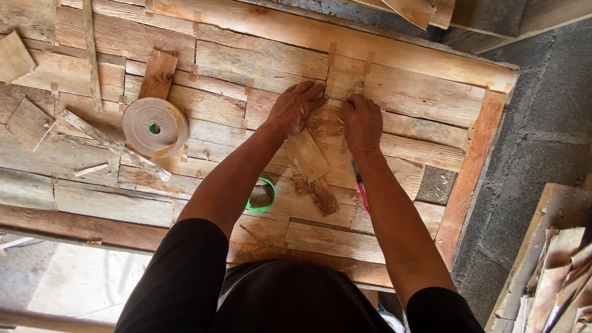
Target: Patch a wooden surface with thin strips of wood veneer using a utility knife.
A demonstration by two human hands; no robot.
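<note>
Both hands lie flat, palms down, on the veneer sheet (394, 98) spread over the desk (475, 166). The left hand (295, 108) has its fingers stretched toward a short tape strip (331, 55) at a seam; the right hand (362, 121) presses just beside it, fingers together, holding nothing. The seam runs between the two hands, under their fingertips. A loose veneer scrap (307, 155) lies just below the left wrist, touching the sheet. A tape roll (155, 126) sits well to the left, a green cup (263, 196) near the left forearm, and a red knife (361, 188) beside the right forearm.
</note>
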